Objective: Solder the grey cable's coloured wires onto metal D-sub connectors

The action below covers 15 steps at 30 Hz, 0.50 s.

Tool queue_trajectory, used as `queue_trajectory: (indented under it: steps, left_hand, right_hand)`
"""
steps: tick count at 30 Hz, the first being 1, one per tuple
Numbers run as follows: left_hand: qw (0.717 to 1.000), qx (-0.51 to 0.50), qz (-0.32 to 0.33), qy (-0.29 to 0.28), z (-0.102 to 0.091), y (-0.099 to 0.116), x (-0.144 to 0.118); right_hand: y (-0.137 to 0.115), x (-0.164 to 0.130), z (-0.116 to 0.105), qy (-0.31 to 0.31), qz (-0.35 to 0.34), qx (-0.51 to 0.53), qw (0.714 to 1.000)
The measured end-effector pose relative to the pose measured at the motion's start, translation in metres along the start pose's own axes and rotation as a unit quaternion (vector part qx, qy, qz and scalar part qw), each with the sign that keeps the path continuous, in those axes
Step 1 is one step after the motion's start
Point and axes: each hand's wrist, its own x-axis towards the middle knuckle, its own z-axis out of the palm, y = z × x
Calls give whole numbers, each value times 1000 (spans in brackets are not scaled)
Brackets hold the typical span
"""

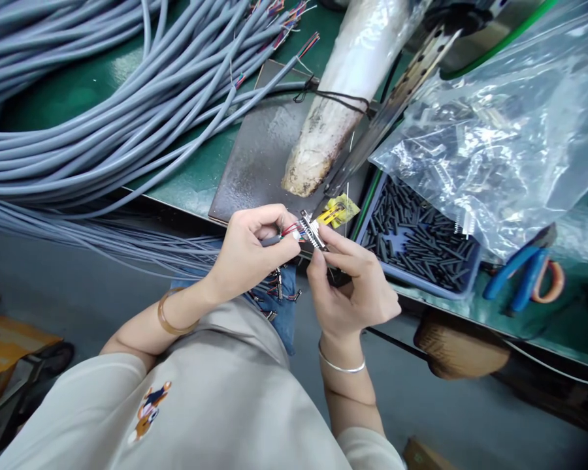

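At the bench edge, my left hand (255, 251) pinches the end of a grey cable (271, 241), its thin coloured wires (290, 228) fanned out toward a connector. My right hand (355, 281) grips that metal multi-pin connector (311, 230) between thumb and fingers. The wires reach the connector's row of pins; whether they are joined to it cannot be made out. Just beyond the connector lies a crumpled yellow piece (342, 211). Below my hands, several wired connectors (279, 286) hang over my lap.
Bundled grey cables (127, 137) cover the bench's left. A wrapped white tube (345, 91) slants above a dark plate (255, 153). To the right are a blue tray (451, 292) of short black tubes, a clear bag (529, 124) of connectors and blue-handled cutters (526, 267).
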Motion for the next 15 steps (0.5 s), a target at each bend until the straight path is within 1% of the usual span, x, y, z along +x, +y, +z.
queue_trajectory:
  steps: [4,8,9,11,13,14,15]
  left_hand:
    - [1000,-12,-5,-10,0,-1,-3]
    - [998,-41,-32,-31,-4,-1,-6]
    - [997,-50,-44,-40,-5,-1,-6]
    - [993,-70,-72,-69,-10,0,-8]
    - [986,-91,-99,-96,-13,1,-8]
    - [984,-99,-107,-101,-14,2,-9]
    - [984,-105,-108,-99,-14,2,-9]
  right_hand:
    - [2,-3,-2,7,-28,-37,999]
    - [1,-4,-3,22,-39,-31,999]
    - [0,-4,-4,21,-23,-16,999]
    - [-2,-4,-5,12,47,40,998]
    - [-5,-3,-6,-2,137,113,984]
    - [-6,-2,-6,-8,169,142,975]
    - [-7,-2,-7,-13,186,159,970]
